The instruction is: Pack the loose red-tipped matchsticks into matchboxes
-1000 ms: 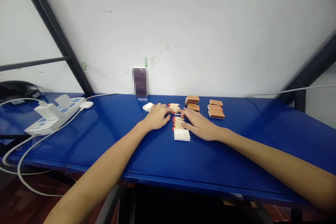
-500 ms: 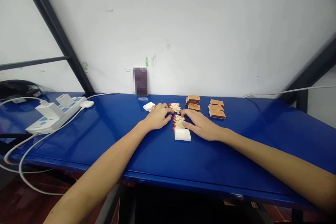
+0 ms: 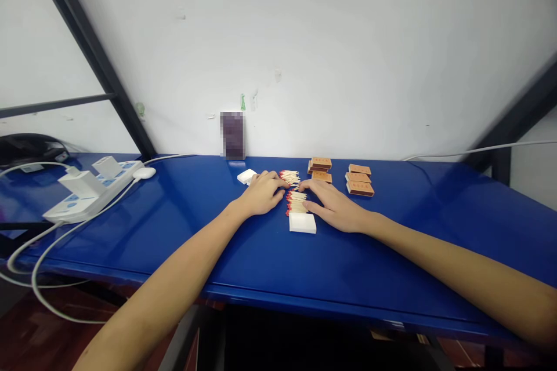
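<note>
Red-tipped matches (image 3: 297, 202) lie side by side in a row on the blue table, with another pile of matches (image 3: 289, 177) just behind them. To the left is my left hand (image 3: 263, 192), its thumb and fingers apart and the index fingertip at the gap between the two groups. My right hand (image 3: 333, 204) rests on the right, thumb against the front row and index finger near the same gap, spread apart. A white matchbox tray (image 3: 303, 223) lies directly in front of the row. More white trays (image 3: 246, 176) sit behind my left hand, partly hidden by it.
Orange matchboxes stand in a stack (image 3: 321, 163) at the back and another group (image 3: 360, 186) farther right. A blurred dark rectangle (image 3: 234, 135) leans on the wall. At left lies a white power strip (image 3: 93, 191) with chargers and cables.
Almost nothing differs. My right thumb and index finger have shifted very slightly at the matches; my left hand stays in place.
</note>
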Available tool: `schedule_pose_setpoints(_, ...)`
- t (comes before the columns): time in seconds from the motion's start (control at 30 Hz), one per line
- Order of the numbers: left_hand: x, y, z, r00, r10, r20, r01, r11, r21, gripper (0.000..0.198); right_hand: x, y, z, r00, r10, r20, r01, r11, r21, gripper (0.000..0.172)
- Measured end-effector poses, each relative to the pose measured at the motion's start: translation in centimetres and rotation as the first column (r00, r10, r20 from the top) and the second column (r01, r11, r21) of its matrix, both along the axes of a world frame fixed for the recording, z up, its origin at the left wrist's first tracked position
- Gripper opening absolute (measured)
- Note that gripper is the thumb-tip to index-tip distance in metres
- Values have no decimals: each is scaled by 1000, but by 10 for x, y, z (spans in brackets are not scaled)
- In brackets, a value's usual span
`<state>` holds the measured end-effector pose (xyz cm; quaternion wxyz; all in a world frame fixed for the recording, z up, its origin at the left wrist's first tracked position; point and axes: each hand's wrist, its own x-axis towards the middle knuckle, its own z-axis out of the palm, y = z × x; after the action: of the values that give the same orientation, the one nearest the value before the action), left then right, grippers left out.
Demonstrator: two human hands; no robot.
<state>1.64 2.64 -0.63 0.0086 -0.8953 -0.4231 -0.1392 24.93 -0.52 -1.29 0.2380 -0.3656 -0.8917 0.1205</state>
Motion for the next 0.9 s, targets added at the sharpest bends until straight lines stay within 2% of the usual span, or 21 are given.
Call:
schedule_pose_setpoints(0.33,0,0,1,1000,-15,1,15,1000,-3,31,0,1,-1,1000,0,10,0,1000,-21,37)
schedule_pose_setpoints(0.6,1,-2,2,1000,-10,-2,10,1000,3,32,1,0,-1,1000,7,0,-7,1000,-8,35)
schedule_pose_setpoints(0.8,1,-4,4,1000,6,13,-6,1000,3,23,0,-1,-1,1000,12,-22,-12,1000,3,35)
schedule_pose_setpoints(0.9,1,-4,4,1000,5,13,-5,1000,-1,27,0,-1,-2,1000,17,-25,-17,1000,5,34)
